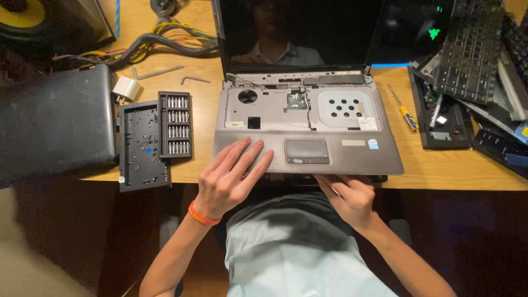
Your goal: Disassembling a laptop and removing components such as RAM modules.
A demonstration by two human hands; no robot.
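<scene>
An opened grey laptop lies on the wooden desk with its keyboard taken out, so the metal tray and a small circuit board show. My left hand, with an orange wristband, rests flat with fingers spread on the left palm rest beside the touchpad. My right hand curls at the front edge of the laptop, its fingertips tucked under the case near the desk edge. The dark screen stands upright at the back.
A black screwdriver bit set and a black parts tray sit left of the laptop, next to a dark case. Two hex keys, cables and a white charger lie behind. A yellow-handled screwdriver and stacked keyboards lie at right.
</scene>
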